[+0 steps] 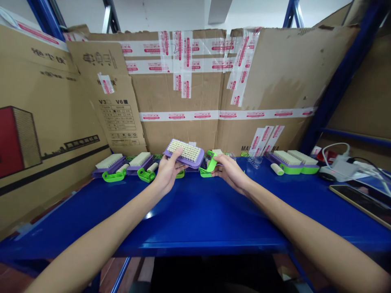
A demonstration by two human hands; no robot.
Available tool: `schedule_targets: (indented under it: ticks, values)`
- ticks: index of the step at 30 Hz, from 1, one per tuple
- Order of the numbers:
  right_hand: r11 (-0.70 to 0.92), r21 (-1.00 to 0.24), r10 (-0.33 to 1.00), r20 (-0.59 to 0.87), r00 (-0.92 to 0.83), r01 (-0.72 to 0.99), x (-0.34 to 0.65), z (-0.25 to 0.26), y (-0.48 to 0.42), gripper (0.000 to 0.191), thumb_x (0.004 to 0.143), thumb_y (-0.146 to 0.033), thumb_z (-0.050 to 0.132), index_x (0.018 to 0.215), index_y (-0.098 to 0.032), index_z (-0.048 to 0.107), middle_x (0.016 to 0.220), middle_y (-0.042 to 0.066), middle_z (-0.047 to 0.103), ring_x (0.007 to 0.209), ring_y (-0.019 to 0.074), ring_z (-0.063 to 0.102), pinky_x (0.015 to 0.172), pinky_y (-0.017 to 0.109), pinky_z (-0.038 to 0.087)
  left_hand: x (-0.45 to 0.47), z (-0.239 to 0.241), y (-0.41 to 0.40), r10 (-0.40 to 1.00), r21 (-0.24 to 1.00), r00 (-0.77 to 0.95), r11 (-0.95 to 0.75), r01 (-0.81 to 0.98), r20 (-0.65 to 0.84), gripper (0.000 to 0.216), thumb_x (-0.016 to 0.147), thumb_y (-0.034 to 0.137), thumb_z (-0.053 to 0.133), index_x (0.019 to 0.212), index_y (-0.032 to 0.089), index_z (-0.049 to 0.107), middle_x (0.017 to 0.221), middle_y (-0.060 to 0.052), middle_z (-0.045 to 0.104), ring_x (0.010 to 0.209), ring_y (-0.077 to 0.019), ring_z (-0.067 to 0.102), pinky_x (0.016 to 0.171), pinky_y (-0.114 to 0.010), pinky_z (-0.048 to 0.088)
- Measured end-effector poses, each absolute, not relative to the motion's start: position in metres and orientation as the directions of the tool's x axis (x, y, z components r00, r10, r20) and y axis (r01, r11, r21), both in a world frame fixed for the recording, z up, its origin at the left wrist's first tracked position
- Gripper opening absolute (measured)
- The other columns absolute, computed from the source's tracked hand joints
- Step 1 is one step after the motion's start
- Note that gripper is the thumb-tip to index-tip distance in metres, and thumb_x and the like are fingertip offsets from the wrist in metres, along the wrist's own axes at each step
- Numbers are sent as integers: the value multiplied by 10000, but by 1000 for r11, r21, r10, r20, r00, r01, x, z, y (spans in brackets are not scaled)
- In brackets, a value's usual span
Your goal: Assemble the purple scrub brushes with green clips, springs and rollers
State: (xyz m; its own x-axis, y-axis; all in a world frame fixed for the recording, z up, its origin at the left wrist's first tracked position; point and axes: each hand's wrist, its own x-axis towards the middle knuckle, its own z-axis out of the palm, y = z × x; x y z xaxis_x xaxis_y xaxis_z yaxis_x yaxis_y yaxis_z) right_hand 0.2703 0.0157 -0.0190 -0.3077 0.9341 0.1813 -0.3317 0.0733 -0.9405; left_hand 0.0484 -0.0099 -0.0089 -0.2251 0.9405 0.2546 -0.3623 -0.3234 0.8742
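Left forearm [104, 236] and right forearm [302, 228], both bare, stretch from the bottom corners of the frame toward its center, over a blue table [195, 219]. At far left stands a cardboard box [58, 101]; beside its lower edge, at middle left, spare brushes [139, 159] lie bristles up, with loose green parts [114, 176] in front of them.

Just left of center, the left hand [167, 171] pinches a purple-backed brush [185, 152], thumb over the bristles and fingers beneath, partly hidden. Bristles face up; the long axis runs left to right, dipping slightly toward the right, so that the free end points at the other hand.

Just right of center, the right hand [230, 173] pinches a green piece [211, 162] between thumb and fingers, back of the hand up, fingertips aimed left. The piece stands on end near the brush's right end, seemingly with a narrow gap between; whether its foot touches the green part below cannot be told. Of the two hands, the left is nearer the brush.

At middle right, two more brushes [287, 158] sit side by side; a phone [363, 202] lies at far right.
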Motion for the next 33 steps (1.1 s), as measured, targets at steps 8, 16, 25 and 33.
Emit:
schedule_targets:
  ticks: [8,16,25,33]
  values:
    - [54,-949,880,191,-434,-309,268,-25,16,384,911,-475,883,937,-202,613,843,43,757,736,160,755,738,322,680,52,-7,-13,953,873,-182,-295,-389,242,472,822,410,918,1164,187,681,1173,-113,813,918,-217,785,854,-359,656]
    - [127,-935,883,259,-391,-332,268,-30,16,387,920,-518,861,999,-216,632,923,45,784,772,167,782,839,380,695,54,-6,-14,954,877,-156,-297,-377,256,477,823,434,917,1156,196,671,1253,-126,793,1000,-256,785,910,-422,666]
    - [140,-939,899,254,-358,-314,267,-31,16,429,895,-549,875,1010,-221,623,934,33,773,785,174,788,844,393,698,55,-8,-15,962,889,-118,-273,-368,247,480,826,434,916,1173,202,680,1280,-133,782,1065,-285,774,970,-478,663]
    - [183,-928,897,293,-332,-324,265,-34,15,416,910,-543,854,1024,-232,604,1003,31,756,812,174,769,859,430,698,54,-6,-16,960,890,-68,-278,-361,273,471,828,395,911,1184,215,661,1289,-119,780,1084,-294,779,1005,-521,651]
